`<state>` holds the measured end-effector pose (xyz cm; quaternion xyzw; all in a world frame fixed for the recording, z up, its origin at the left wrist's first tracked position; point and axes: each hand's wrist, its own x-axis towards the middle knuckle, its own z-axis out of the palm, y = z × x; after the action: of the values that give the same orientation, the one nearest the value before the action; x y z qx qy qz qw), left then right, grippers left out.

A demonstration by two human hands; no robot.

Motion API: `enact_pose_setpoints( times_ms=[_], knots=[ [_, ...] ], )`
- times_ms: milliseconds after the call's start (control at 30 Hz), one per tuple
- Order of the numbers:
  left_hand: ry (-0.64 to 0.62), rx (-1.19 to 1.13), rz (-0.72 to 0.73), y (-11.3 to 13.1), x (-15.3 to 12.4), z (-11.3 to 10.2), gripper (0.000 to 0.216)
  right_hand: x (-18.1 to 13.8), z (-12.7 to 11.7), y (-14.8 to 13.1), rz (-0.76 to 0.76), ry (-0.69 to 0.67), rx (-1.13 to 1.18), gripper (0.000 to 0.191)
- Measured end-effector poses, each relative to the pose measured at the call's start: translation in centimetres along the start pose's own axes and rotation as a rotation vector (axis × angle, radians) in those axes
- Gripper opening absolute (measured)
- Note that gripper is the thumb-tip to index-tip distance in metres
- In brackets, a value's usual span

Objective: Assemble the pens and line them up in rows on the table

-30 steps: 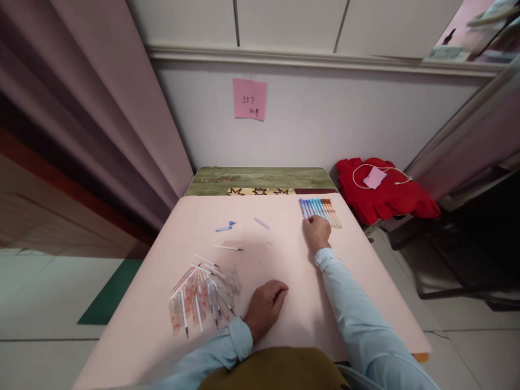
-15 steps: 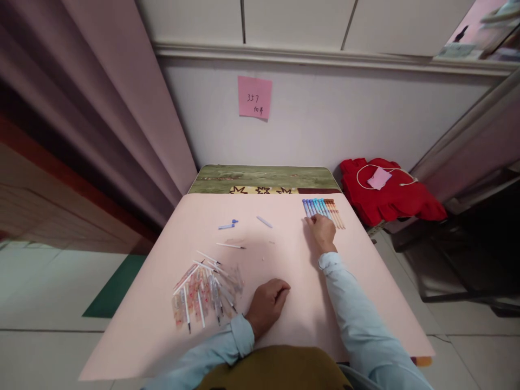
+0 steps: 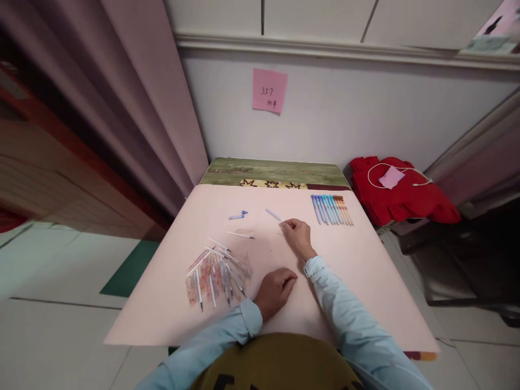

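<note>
The right hand's (image 3: 298,237) grip is bunched at the near end of the lavender barrel (image 3: 272,214) on the surface (image 3: 365,292); whether it pinches it, I cannot tell. Half a second ago it was at the pen row (image 3: 332,209). The left hand (image 3: 275,293) rests curled, its grip's closure unclear.

Clock centred on desk (image 3: 215,208): pen row (image 3: 332,210) at 2 o'clock; pen barrel (image 3: 273,214) at 12, right hand (image 3: 298,237) just beside its near end; pen parts (image 3: 236,217) at 11; refill pile (image 3: 216,275) at 8; left hand (image 3: 275,293) at 6. Note (image 3: 270,90) on wall (image 3: 325,108) beyond 12.
</note>
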<state>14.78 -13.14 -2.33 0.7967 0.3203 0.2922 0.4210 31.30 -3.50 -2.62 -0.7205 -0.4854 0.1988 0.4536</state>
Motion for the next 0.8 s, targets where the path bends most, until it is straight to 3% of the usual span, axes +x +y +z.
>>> enact_pose_setpoints(
  times_ms=[300,800],
  knots=[
    [0.018,-0.055,0.022,-0.3,-0.2,0.1,0.017,-2.3,0.4,0.9,-0.108,0.122,-0.057,0.032],
    [0.063,-0.102,0.027,-0.8,-0.8,0.3,0.014,-2.4,0.2,1.4,-0.067,0.202,0.071,0.032]
  ],
)
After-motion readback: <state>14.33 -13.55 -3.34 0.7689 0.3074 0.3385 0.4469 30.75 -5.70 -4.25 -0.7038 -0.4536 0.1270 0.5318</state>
